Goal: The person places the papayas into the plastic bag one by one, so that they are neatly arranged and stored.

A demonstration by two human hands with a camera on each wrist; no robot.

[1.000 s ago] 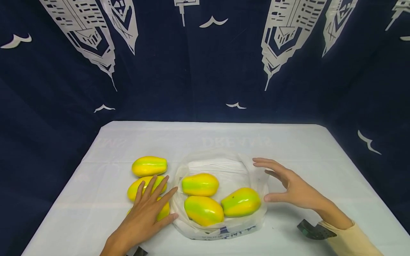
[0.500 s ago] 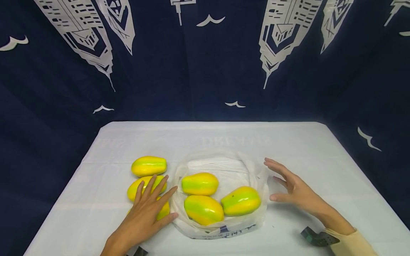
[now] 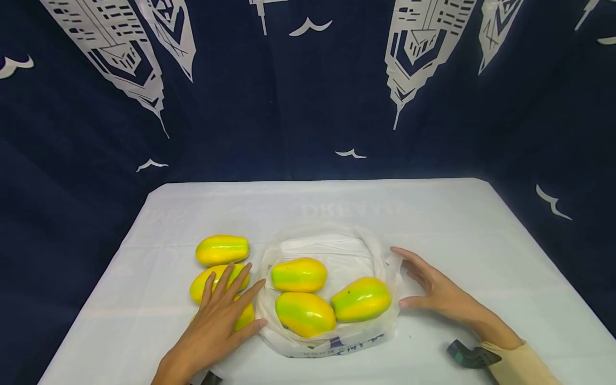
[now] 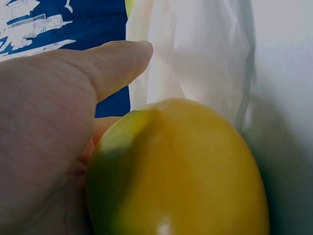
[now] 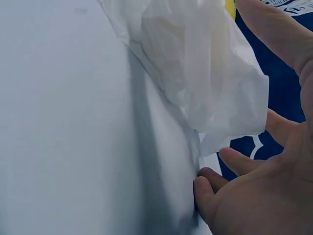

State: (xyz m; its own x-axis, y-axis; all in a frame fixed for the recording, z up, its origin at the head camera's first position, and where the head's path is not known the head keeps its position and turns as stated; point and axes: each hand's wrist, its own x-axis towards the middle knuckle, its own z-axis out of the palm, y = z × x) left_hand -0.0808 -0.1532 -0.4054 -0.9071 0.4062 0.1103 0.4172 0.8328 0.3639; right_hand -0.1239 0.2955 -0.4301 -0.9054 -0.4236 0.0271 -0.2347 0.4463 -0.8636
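Note:
A white plastic bag [image 3: 308, 350] lies with its mouth spread, holding three yellow-green papayas [image 3: 362, 299]. To its left, three more papayas [image 3: 222, 250] form a column on the table. Over the nearer two of these my left hand [image 3: 212, 331] rests with spread, straight fingers, its thumb and index tips at the bag's left side. The left wrist view shows the nearest papaya [image 4: 181, 171] large beside the palm. My right hand [image 3: 438, 291] is at the bag's right side, fingers loosely curved and thumb apart, holding nothing. In the right wrist view its fingertips are close to the bag's wall [image 5: 210, 83].
A white cloth [image 3: 481, 230] covers the table. Behind it hangs a dark blue curtain [image 3: 289, 107] with white building and bird prints. A dark wrist-worn device [image 3: 471, 355] shows near the right sleeve [image 3: 520, 366].
My right hand drew back a little to the right, then came in again toward the bag's side. The left hand and the papayas stay in place; the head view shifts slightly.

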